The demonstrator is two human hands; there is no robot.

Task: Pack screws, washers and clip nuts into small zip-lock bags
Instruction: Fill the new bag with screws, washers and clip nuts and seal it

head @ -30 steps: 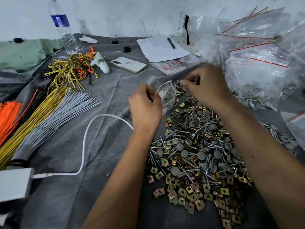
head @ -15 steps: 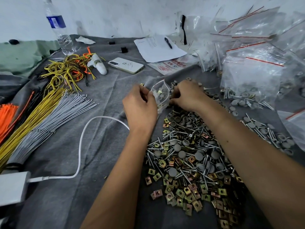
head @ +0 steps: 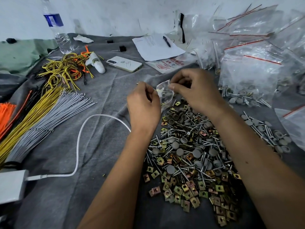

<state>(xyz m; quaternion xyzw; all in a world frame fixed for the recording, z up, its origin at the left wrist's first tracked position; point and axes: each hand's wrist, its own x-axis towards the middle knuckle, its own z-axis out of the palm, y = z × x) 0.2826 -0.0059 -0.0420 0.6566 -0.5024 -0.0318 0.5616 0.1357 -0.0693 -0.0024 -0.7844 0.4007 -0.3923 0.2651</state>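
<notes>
Head view. Just above the middle of the frame, the left hand (head: 143, 103) and the right hand (head: 194, 90) hold a small clear zip-lock bag (head: 164, 95) between them. The left hand's curled fingers pinch the bag's left edge; the right hand's thumb and forefinger pinch its top right edge. Grey caps and bits of metal show through the plastic.

Directly below the bag, filling the lower centre and lower right, lies the mixed pile of hardware (head: 189, 156) on the grey cloth (head: 102, 100): silver screws (head: 186, 129), round grey washers (head: 175, 145) and brassy square clip nuts (head: 186, 190), the nuts thickest along the pile's lower edge. Both forearms reach up over it from the bottom of the frame.

At the right edge sits a heap of larger zip-lock bags (head: 250, 75) with red seal strips, some holding screws and washers, with loose screws and washers (head: 267, 131) below it.

On the left, bundles of grey wires (head: 49, 116) and yellow wires (head: 31, 119) fan out, with orange cable ties (head: 5, 113) at the far left edge. A white cable (head: 79, 146) loops to a white box (head: 11, 185) at lower left. Toward the top lie a white phone (head: 124, 63), a sheet of paper (head: 156, 47) with a pen (head: 166, 41) on it, and a water bottle (head: 57, 28) at upper left.
</notes>
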